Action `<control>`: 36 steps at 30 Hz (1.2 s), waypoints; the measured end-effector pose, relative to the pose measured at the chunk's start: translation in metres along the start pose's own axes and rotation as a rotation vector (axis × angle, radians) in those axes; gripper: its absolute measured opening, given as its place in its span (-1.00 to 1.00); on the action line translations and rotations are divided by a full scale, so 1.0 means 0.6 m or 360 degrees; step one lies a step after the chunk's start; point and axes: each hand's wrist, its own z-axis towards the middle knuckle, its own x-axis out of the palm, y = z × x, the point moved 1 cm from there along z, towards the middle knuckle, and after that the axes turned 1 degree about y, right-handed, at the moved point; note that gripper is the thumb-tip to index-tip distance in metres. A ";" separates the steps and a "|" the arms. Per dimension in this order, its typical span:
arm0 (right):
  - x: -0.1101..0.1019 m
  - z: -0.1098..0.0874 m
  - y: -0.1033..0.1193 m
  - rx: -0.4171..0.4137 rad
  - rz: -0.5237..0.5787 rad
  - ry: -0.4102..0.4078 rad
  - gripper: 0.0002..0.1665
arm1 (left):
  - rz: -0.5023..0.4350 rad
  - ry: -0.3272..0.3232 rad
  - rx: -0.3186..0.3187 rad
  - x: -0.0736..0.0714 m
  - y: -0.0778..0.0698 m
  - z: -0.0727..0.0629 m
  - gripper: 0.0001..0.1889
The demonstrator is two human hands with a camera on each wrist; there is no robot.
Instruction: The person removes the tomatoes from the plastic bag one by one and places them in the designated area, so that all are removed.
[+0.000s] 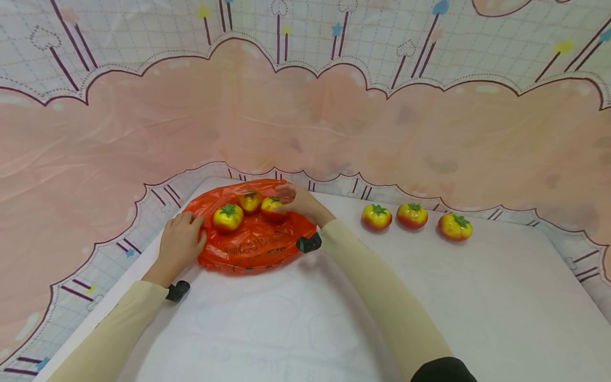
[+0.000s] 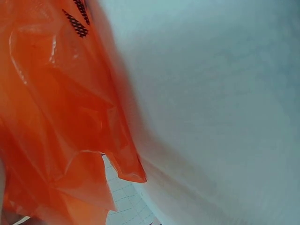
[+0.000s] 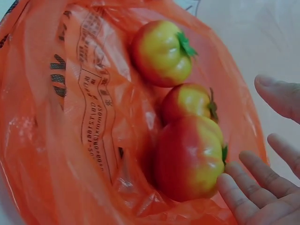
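Note:
An orange-red plastic bag (image 1: 253, 246) with dark print lies spread on the white table. Three yellow-and-red toy tomatoes sit on or in it: a left tomato (image 1: 228, 217), a back tomato (image 1: 250, 202) and a right tomato (image 1: 272, 208). My left hand (image 1: 177, 244) grips the bag's left edge with bent fingers; in the left wrist view it is nearly out of sight. Over the bag's right side, my right hand (image 1: 303, 204) is beside the right tomato. The right wrist view shows its fingers (image 3: 251, 187) extended, fingertips close to the nearest tomato (image 3: 190, 159), thumb apart.
Right of the bag, along the table's (image 1: 286, 329) back edge, stand three more toy tomatoes: one nearer (image 1: 376, 218), a middle one (image 1: 412, 216) and a far-right one (image 1: 455, 227). A patterned pink-and-white cloth (image 1: 334, 132) hangs behind the table.

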 end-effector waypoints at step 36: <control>0.009 0.003 -0.008 0.0076 -0.0090 -0.0257 -0.31 | -0.0016 0.0052 -0.0020 -0.001 0.001 0.004 -0.69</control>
